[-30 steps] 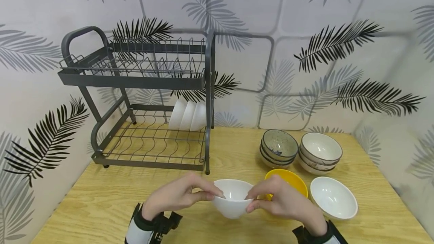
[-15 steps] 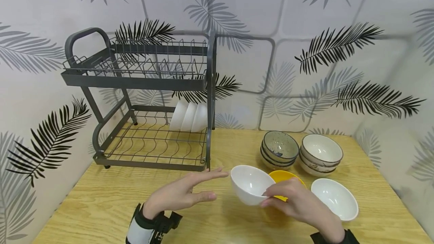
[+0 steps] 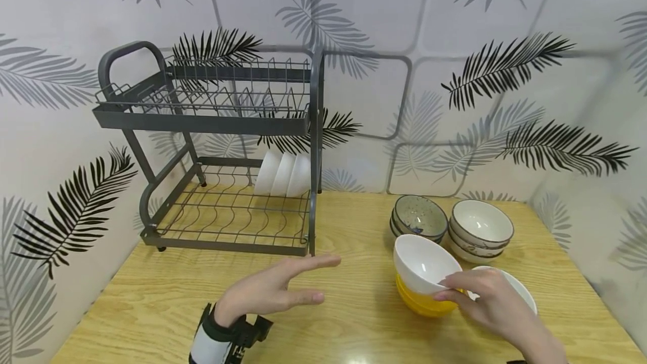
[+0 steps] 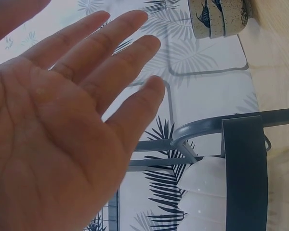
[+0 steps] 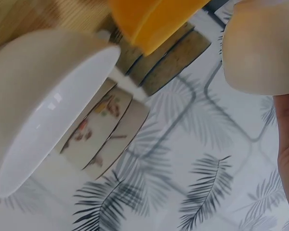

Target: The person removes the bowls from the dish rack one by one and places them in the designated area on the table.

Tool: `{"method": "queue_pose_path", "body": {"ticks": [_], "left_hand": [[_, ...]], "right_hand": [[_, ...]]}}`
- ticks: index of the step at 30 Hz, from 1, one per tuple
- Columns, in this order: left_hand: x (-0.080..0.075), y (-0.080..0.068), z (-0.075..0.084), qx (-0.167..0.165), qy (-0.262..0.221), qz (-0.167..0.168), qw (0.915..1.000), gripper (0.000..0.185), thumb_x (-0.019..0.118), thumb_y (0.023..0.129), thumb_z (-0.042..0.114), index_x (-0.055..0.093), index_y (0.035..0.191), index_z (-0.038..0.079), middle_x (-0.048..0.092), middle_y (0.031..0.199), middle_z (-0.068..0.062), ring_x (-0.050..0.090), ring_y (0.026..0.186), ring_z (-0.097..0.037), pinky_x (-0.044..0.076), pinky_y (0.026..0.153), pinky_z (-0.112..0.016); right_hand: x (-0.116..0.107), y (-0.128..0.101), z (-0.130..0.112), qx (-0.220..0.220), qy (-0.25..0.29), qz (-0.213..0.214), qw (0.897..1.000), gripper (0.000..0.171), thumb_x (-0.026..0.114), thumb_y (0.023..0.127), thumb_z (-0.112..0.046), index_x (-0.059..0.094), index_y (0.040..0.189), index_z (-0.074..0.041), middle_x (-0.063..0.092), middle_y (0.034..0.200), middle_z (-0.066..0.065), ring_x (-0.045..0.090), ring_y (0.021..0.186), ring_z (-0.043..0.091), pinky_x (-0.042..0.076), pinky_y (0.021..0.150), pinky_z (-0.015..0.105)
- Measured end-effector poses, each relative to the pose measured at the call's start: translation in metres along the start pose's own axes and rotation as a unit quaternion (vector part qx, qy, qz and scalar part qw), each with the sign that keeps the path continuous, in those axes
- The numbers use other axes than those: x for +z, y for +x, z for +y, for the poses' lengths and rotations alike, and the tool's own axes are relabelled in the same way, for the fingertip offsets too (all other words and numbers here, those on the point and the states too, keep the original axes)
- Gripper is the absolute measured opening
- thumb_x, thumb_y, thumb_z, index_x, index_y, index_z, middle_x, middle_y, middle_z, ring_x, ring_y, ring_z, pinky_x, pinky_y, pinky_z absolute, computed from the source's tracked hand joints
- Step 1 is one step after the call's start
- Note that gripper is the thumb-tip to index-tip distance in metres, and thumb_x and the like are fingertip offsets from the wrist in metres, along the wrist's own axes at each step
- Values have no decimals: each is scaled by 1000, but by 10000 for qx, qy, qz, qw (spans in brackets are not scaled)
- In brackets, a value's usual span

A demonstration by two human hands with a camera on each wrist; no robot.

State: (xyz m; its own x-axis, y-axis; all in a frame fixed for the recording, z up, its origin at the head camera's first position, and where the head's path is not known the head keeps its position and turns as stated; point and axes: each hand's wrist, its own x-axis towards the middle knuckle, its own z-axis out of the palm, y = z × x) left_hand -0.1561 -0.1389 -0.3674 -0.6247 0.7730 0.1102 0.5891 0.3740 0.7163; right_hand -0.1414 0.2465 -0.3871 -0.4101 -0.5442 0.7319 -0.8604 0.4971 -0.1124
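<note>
My right hand (image 3: pixel 495 302) pinches the near-right rim of a white bowl (image 3: pixel 424 260), thumb outside and fingers over the edge. The bowl is tilted and overlaps yellow bowls (image 3: pixel 427 303) beneath it in the head view. Behind my right hand, another white bowl (image 3: pixel 518 288) sits on the table, partly hidden. From the right wrist, the held bowl (image 5: pixel 262 48) shows at upper right with my fingers on its rim. My left hand (image 3: pixel 275 291) hovers with straight fingers and holds nothing, in front of the dish rack's right end; its palm (image 4: pixel 53 139) fills much of the left wrist view.
A dark two-tier dish rack (image 3: pixel 202 122) stands at the left, with white bowls (image 3: pixel 283 174) on edge in its lower tier. Stacked speckled bowls (image 3: pixel 420 217) and stacked cream bowls (image 3: pixel 481 223) stand at the back right, near the patterned wall (image 3: pixel 364 100).
My left hand has let go of the white bowl and stays at the middle. My right hand has carried the bowl rightward, from between both hands to over the yellow bowls.
</note>
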Motion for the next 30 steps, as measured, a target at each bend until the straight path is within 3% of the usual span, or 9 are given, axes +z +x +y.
{"method": "queue_pose_path", "body": {"ticks": [7, 12, 22, 26, 30], "left_hand": [[1, -1, 0, -96, 64, -47, 9999, 58, 56, 103, 35, 39, 155, 15, 47, 157, -4, 43, 147, -29, 31, 122, -54], [1, -1, -1, -126, 32, -65, 9999, 59, 57, 103, 36, 39, 155, 16, 46, 158, -3, 42, 147, -28, 27, 124, -56], [0, -1, -2, -207, -31, -153, 9997, 60, 56, 103, 38, 38, 156, 16, 46, 158, -3, 42, 147, -29, 33, 121, -55], [0, -1, -2, -228, -44, -160, 9996, 61, 57, 103, 38, 38, 156, 17, 46, 158, -3, 42, 147, -29, 33, 121, -55], [0, -1, -2, -227, -70, -172, 9996, 61, 56, 103, 38, 38, 156, 15, 46, 158, -4, 43, 146, -29, 37, 120, -50]], "right_hand": [[-11, -16, 6, 180, -305, 274, 9990, 41, 55, 97, -51, 74, 76, -21, 74, 73, -13, 62, 65, -3, 50, 61, 10], [-17, -31, 12, 356, -422, 335, 9979, 43, 55, 96, -50, 75, 75, -18, 73, 69, -9, 61, 64, -5, 48, 57, 8], [-30, -62, 20, 787, -858, 517, 9919, 52, 54, 93, -58, 76, 71, -17, 73, 64, -5, 61, 58, -10, 45, 51, 8], [-33, -71, 22, 1039, -972, 500, 9886, 53, 55, 90, -60, 76, 70, -16, 72, 61, -4, 56, 54, -12, 42, 48, 9], [-39, -79, 21, 1400, -1114, 302, 9834, 44, 68, 84, -55, 77, 71, -14, 71, 59, -1, 43, 51, -15, 36, 45, 11]]}}
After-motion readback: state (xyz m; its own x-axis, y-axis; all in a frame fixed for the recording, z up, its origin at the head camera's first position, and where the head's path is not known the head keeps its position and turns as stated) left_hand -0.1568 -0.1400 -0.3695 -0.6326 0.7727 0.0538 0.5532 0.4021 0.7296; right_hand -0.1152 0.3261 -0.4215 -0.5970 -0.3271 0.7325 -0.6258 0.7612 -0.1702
